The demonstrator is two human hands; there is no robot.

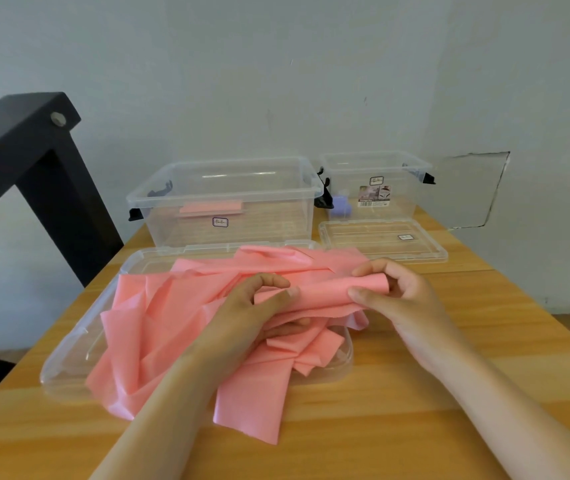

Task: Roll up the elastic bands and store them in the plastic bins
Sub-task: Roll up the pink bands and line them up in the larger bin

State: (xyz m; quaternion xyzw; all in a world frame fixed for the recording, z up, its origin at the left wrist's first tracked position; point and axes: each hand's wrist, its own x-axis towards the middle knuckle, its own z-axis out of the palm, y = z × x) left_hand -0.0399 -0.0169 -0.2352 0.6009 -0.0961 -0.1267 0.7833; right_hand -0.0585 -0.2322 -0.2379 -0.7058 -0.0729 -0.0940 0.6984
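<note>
A heap of pink elastic bands [159, 327] lies crumpled on a clear lid [65, 362] at the table's centre. One band's end is rolled into a short tube [332, 289]. My left hand [259, 299] pinches the roll's left part, and my right hand [390, 292] grips its right end. Behind stands a large clear bin [228, 202] with one rolled pink band [211, 206] inside. A smaller clear bin [373, 181] at the back right holds a lilac roll [341, 206].
A second clear lid [383, 239] lies in front of the small bin. A black metal frame [30, 161] rises at the left beside the wooden table [415, 382]. The wall stands close behind the bins.
</note>
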